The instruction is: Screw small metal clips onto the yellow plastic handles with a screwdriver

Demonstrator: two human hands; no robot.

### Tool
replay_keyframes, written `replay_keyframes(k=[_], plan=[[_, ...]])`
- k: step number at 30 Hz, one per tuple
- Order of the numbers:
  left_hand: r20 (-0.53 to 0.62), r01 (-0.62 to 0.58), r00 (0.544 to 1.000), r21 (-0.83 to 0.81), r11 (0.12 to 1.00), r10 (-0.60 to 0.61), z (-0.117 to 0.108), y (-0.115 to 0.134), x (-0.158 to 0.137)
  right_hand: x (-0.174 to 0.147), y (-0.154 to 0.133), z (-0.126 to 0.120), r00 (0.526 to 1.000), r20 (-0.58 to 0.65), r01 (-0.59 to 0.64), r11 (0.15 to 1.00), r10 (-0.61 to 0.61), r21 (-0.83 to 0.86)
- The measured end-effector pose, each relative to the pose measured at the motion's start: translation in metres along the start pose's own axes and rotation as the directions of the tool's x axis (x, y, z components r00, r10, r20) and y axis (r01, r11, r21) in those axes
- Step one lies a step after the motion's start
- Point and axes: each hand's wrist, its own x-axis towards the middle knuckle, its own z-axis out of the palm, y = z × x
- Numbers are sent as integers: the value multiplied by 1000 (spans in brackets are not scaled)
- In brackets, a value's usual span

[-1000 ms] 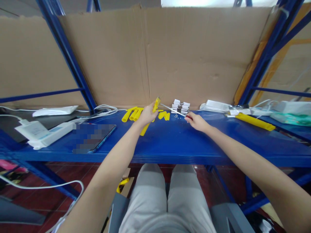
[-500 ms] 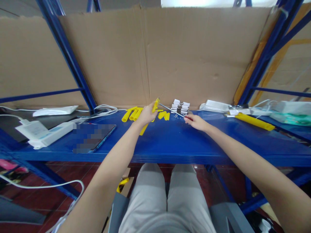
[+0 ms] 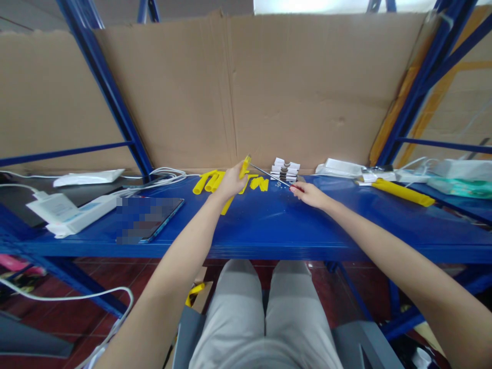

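My left hand (image 3: 232, 182) is closed around a short yellow tube-like piece (image 3: 245, 165) that stands tilted above the table, with something dark or metallic at its top end. In my right hand (image 3: 306, 193) is a screwdriver (image 3: 274, 178) with a red handle, its long thin metal shaft pointing left. The tip reaches close to the upper end of the yellow piece; whether they touch I cannot tell. Left of my left hand lie several yellow tubes (image 3: 210, 182). Small cut yellow pieces (image 3: 260, 183) rest between my hands. Behind the shaft sits a stack of white pieces with dark bands (image 3: 285, 169).
Tiny bits (image 3: 279, 185) lie scattered on the blue table (image 3: 277, 225). To the left are a tablet or phone (image 3: 163, 218), a white power strip (image 3: 86, 212) and cables. A long yellow tube (image 3: 403, 192) and white packages (image 3: 340, 169) lie right. Cardboard (image 3: 307, 87) walls off the back.
Both hands have shifted very slightly to the left, with the yellow piece and the screwdriver still held. Otherwise the table looks the same.
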Motion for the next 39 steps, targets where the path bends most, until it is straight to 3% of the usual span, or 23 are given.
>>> replay_keyframes(k=[7,11,16,22,29,36,39], plan=[[-14,-20,1000,41,999,21,1,-2,1,-1,3,4,994,-107,36,998,-31,50],[-36,-34,999,62,998,36,3,-4,1,1,8,6,996,-88,12,993,-2,116],[-45,-44,998,85,995,48,4,-5,2,3,6,3,998,-44,38,997,-35,62],[-34,-45,998,115,992,49,4,-5,2,1,8,6,987,-157,60,993,-44,98],[-46,-52,997,117,992,58,3,-5,2,5,10,6,1000,-19,12,990,-9,141],[-35,-50,998,95,994,54,3,-6,2,1,6,8,994,-106,39,980,-19,194],[-41,-54,997,90,994,58,4,-7,3,2,5,8,997,-71,15,971,2,241]])
